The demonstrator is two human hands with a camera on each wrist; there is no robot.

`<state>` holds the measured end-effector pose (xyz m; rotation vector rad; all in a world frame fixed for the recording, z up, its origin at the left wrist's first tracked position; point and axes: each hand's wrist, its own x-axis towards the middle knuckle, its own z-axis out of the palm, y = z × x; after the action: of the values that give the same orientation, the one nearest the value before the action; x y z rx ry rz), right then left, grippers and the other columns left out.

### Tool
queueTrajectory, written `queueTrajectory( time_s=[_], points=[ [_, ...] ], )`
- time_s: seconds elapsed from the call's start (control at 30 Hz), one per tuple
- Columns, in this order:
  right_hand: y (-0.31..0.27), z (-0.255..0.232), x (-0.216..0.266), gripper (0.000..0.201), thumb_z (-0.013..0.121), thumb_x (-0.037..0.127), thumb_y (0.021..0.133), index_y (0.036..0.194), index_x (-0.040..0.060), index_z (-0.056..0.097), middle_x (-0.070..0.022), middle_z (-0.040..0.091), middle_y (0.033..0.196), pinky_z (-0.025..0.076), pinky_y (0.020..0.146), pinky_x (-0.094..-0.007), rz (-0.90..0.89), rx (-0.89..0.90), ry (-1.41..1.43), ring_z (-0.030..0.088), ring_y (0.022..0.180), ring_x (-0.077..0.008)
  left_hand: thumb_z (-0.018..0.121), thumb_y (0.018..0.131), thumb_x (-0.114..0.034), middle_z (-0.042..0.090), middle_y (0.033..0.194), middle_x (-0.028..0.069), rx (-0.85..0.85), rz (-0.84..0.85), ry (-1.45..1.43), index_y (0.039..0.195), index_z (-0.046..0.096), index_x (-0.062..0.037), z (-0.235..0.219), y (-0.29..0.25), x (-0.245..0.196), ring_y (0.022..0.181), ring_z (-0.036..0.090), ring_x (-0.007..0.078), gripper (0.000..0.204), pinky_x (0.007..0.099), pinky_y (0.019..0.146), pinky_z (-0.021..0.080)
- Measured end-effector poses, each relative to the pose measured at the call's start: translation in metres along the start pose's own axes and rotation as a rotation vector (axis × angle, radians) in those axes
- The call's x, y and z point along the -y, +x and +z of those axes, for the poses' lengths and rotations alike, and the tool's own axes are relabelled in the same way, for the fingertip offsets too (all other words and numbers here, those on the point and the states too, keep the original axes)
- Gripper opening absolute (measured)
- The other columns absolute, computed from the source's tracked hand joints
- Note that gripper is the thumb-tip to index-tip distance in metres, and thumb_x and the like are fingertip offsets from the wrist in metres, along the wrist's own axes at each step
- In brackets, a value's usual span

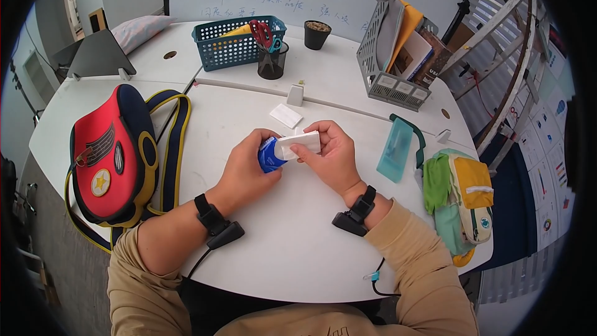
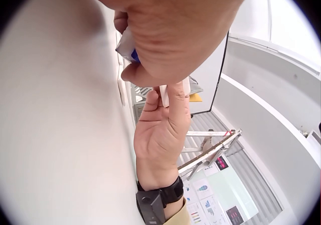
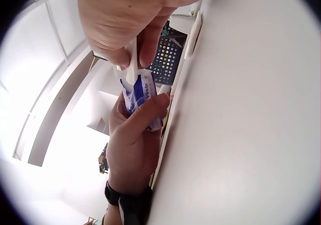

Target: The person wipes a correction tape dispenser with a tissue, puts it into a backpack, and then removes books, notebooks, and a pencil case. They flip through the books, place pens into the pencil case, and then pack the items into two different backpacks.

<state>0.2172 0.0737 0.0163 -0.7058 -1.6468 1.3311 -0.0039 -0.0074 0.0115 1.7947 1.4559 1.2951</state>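
1. As the table (image 1: 261,249) begins at the far left, a red and dark blue bag (image 1: 99,155) sits on it, with a yellow star on its front and a striped strap (image 1: 174,149) beside it.
2. Next, near the back, is a teal basket (image 1: 217,60) full of holes, with something yellow in it.
3. Just in front of the basket, a black mesh cup (image 1: 272,67) holds scissors with red handles (image 1: 261,34).
4. The left hand (image 1: 244,171) curls around a small blue and white pack (image 1: 268,157) over the middle of the table. The pack says "Vinda".
5. A flat white piece (image 1: 286,116) lies on the table behind the pack.
6. The white tissue (image 1: 305,144) is at the pack's open end. I can't tell if some of it is inside.
7. Farther back stands a black pot (image 1: 316,38).
8. The right hand (image 1: 337,160) pinches the tissue between thumb and fingers.
9. A gray rack (image 1: 373,74) holds papers and books.
10. Last come a see-through teal case (image 1: 395,149) and a green, white and yellow bag (image 1: 463,202).
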Motion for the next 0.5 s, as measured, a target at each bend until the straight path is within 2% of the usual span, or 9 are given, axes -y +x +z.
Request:
queueTrajectory(
  time_s=[0.1,0.2,0.3,0.5],
  points=[
    [-0.0024,0.0014,0.0002,0.039,0.087,-0.003,0.101,0.131,0.0009,0.062,-0.0166,0.081,0.127,0.067,0.1,-0.0306,-0.1,0.009,-0.032,0.08,0.115,-0.017,0.085,0.084,-0.001,0.077,0.122,0.0214,0.019,-0.025,0.01,0.139,0.064,-0.0012,-0.0009,-0.0005,-0.002,0.116,0.078,0.0375,0.059,0.0425,0.105,0.061],
    [-0.0006,0.0012,-0.007,0.04,0.087,-0.003,0.101,0.132,0.001,0.061,-0.017,0.081,0.128,0.066,0.101,-0.0308,-0.207,0.034,-0.059,0.08,0.117,-0.0172,0.085,0.084,-0.002,0.077,0.122,0.0218,0.041,-0.034,0.014,0.139,0.064,-0.0011,-0.0021,-0.0004,-0.0025,0.116,0.078,0.0382,0.059,0.0428,0.106,0.061],
    [0.0,0.002,-0.0039,0.041,0.086,-0.007,0.1,0.132,0.0001,0.061,-0.0138,0.078,0.127,0.064,0.105,-0.0302,-0.104,0.026,-0.054,0.077,0.119,-0.016,0.085,0.084,-0.001,0.077,0.123,0.022,0.046,-0.018,0.001,0.14,0.064,-0.0011,-0.0024,-0.0011,-0.0052,0.117,0.077,0.0386,0.06,0.0429,0.106,0.061],
    [-0.001,0.0027,-0.0035,0.041,0.086,-0.003,0.1,0.133,0.001,0.061,-0.0137,0.08,0.127,0.064,0.104,-0.0294,-0.117,0.04,-0.067,0.078,0.119,-0.0154,0.082,0.082,0.003,0.076,0.125,0.0217,0.041,0.024,0.0,0.14,0.065,-0.0007,-0.0016,-0.0004,-0.004,0.12,0.077,0.0382,0.06,0.0424,0.108,0.061]
  ],
)
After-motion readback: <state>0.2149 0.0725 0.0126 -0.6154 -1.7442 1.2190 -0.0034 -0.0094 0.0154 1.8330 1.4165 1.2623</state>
